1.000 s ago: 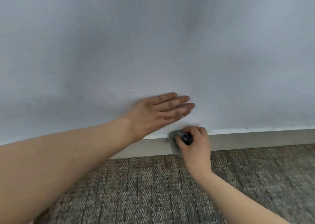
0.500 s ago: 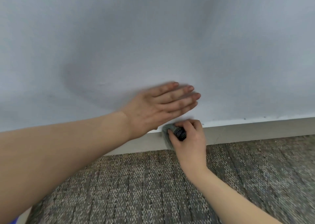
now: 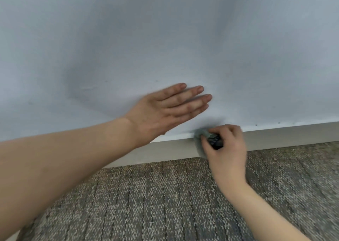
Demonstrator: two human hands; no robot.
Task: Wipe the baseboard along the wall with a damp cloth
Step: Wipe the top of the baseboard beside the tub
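A pale grey baseboard [image 3: 165, 151] runs along the foot of a light blue-grey wall [image 3: 165, 38], rising slightly to the right. My right hand [image 3: 226, 149] is closed around a bunched grey-green cloth [image 3: 200, 136] with a dark patterned part, pressing it against the baseboard. My left hand [image 3: 165, 110] lies flat on the wall just above and to the left of the cloth, fingers straight and pointing right, holding nothing.
Grey-brown striped carpet [image 3: 165, 204] covers the floor in front of the baseboard. A few small dark specks sit on the wall just above the baseboard at the right.
My right hand and the cloth have slid to the right along the baseboard. My left hand has shifted slightly right on the wall and stays flat.
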